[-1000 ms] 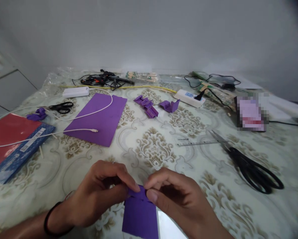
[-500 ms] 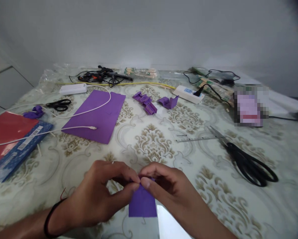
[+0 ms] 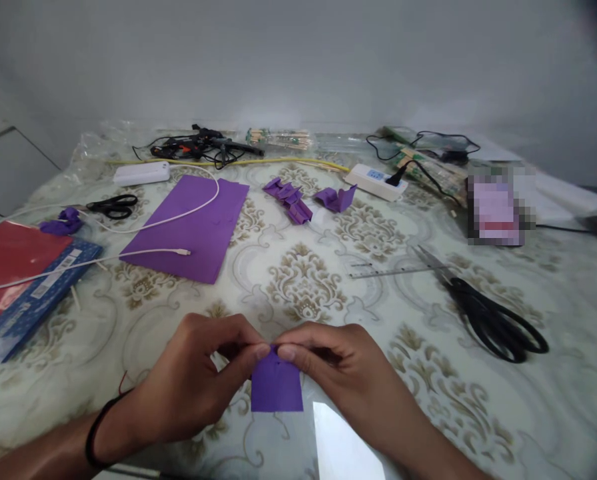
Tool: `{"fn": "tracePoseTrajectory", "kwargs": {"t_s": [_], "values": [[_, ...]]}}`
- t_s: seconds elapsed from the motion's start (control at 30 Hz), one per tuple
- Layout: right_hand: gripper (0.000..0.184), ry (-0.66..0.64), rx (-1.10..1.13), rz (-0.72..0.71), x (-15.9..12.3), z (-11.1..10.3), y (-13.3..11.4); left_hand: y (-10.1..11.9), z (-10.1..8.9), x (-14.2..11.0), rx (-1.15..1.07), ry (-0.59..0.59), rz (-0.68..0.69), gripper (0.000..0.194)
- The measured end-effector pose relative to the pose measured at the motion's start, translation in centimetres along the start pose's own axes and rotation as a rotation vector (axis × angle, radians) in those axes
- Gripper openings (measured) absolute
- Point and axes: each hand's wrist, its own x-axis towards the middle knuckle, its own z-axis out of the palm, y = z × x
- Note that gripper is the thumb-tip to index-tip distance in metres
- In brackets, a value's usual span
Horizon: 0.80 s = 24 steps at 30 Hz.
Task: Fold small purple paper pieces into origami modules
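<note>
A small piece of purple paper (image 3: 277,388) hangs between my hands near the front of the table. Thumb and index finger of my left hand (image 3: 203,373) pinch its upper left edge, and a dark cord circles that wrist. My right hand (image 3: 336,373) pinches the same top edge from the right, its fingertips close to the left ones. Further back lie several folded purple paper pieces (image 3: 289,199) joined in a row, and beside them a single folded purple piece (image 3: 336,198). To their left rests a stack of purple sheets (image 3: 188,230).
Large black scissors (image 3: 498,317) lie at right by a clear ruler (image 3: 393,273). Small scissors (image 3: 112,206), a white cable (image 3: 168,251) and a red and blue packet (image 3: 43,287) are at left. A power strip (image 3: 377,183), phone (image 3: 496,210) and black cables (image 3: 203,145) sit at the back.
Both hands have shifted slightly up and left with the purple paper, still pinching its top edge. The whole view has moved a little.
</note>
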Motion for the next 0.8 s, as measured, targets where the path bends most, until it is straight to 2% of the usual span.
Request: {"fn": "tracePoseTrajectory", "kwargs": {"t_s": [0.07, 0.2, 0.3, 0.37, 0.43, 0.5, 0.67, 0.8], "values": [[0.017, 0.001, 0.013, 0.019, 0.1, -0.1, 0.2, -0.1, 0.1, 0.1, -0.026, 0.012, -0.001, 0.023], [0.017, 0.049, 0.029, 0.013, 0.1, -0.3, 0.4, -0.4, 0.3, 0.4, -0.094, 0.017, -0.086, 0.021], [0.031, 0.094, 0.109, -0.031, -0.1, -0.7, 0.4, -0.6, 0.4, 0.5, -0.189, 0.124, -0.135, 0.018], [0.036, 0.047, 0.173, -0.091, -0.1, -1.1, 0.4, -0.8, 0.4, 0.6, -0.277, 0.217, -0.125, 0.015], [0.039, -0.016, 0.167, -0.173, 0.0, -1.3, 0.3, -0.8, 0.3, 0.6, -0.323, 0.253, -0.095, 0.013], [0.041, -0.042, 0.111, -0.234, 0.2, -1.4, 0.3, -0.7, 0.0, 0.6, -0.326, 0.223, -0.062, 0.007], [0.027, 0.012, 0.113, -0.258, 0.4, -1.3, 0.2, -0.3, -0.8, 0.2, -0.380, 0.036, 0.078, 0.020], [0.020, 0.063, 0.143, -0.264, 0.3, -1.5, 0.0, -0.2, -0.7, -0.1, -0.458, -0.065, 0.109, 0.034]]}}
